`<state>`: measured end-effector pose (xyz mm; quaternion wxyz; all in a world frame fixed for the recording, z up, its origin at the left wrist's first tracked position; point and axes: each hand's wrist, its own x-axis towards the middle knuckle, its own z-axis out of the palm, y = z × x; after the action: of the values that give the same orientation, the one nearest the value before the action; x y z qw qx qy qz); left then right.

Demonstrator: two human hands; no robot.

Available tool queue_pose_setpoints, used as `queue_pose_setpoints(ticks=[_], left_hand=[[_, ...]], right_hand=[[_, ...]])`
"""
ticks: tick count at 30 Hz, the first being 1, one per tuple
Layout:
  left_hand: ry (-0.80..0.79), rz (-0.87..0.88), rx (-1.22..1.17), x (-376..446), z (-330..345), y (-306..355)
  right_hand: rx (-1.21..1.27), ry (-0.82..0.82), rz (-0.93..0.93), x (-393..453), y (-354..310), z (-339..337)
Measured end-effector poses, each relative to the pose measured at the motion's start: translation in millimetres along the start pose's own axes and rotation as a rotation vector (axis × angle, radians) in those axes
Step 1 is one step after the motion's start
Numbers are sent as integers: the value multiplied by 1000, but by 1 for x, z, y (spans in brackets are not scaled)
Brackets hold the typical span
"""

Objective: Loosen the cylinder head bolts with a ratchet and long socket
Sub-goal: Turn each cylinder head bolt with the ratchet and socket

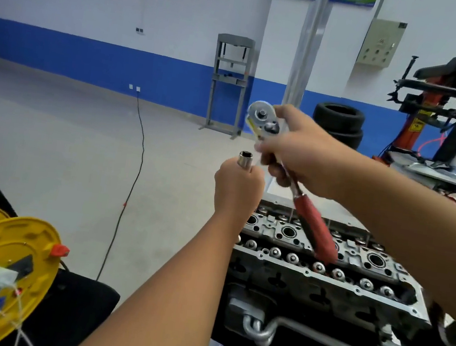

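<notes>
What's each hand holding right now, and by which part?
The left hand grips the long socket round its lower body, open end up. The right hand holds the ratchet by its shaft, just below the head.

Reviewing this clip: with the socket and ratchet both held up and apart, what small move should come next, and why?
Probably bring the silver long socket, gripped in the left hand, up onto the square drive of the red-handled ratchet that the right hand holds near its head. The two are still separate, above the grey cylinder head, so no bolt can be turned yet.
</notes>
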<state>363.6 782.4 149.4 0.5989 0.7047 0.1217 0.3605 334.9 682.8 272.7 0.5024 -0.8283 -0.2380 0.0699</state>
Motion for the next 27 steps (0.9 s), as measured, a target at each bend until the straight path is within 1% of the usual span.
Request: queue_pose_setpoints(ticks=[3,6,8,10,14,16,20,22,24,26,27], left_hand=[[26,-16,-4,1,-1,-1],[5,-4,10,2,-1,-2],[7,1,10,3,-1,-4],[9,8,12,3,-1,-5],[1,42,7,2,-3,-4],[-3,59,12,1,-4,-5],[11,39,23,3,-5,-5],[6,38,24,5,-4,-6],[-3,19,-10,5,-4,-7],[-21,33,-37,2,-6,-6],[-31,42,-44,0,-7,-4]], right_hand=[[28,27,65,9,-8,-17],[96,-43,149,11,-13,-30],[93,-80,192,12,-13,-34],[17,-114,209,12,-12,-34],[-215,-188,252,12,-12,-23],[-265,-165,265,13,-13,-22],[-376,-127,211,17,-9,-22],[-327,-120,194,17,-5,-23],[-220,-116,182,20,-5,-25],[-156,-158,189,21,-7,-23],[-166,-182,194,21,-7,-21]])
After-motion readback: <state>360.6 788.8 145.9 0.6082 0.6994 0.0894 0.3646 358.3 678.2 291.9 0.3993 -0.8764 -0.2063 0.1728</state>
